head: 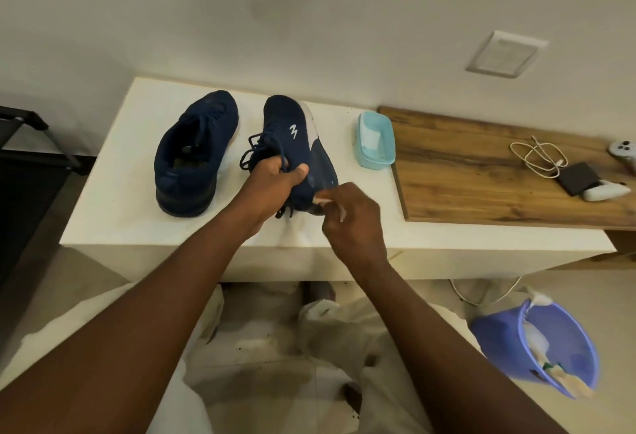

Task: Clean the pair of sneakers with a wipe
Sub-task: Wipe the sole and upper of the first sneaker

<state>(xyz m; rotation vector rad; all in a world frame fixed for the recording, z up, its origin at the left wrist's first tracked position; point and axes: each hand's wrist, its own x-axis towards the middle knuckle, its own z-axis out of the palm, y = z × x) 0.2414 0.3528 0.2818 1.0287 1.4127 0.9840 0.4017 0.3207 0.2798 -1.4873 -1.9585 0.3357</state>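
White desk (113,220) against a pale wall, with a wooden board (481,185) covering its right part. On the desk's left half, one navy sneaker (196,154) upright on its sole, toe toward the wall, untouched. Just beside it, the second sneaker (292,130) tipped onto its side, pale and navy sole facing right, white logo showing on the upper, laces hanging loose. Left hand (275,185) clamped on the second sneaker around the collar and laces, thumb pressed against the side of the upper. Right hand (351,220) close beside it, somewhat blurred, fingers curled and pinching a small white wipe (323,200) at the heel end of the sole. Light blue tub (375,139) right of the held shoe, at the edge of the wooden board, white sheets inside. Farther right on the board: coiled white cable (537,156), black box (578,177), white game controller (605,191). On the floor at lower right, tilted purple bucket (537,347) holding crumpled white material.
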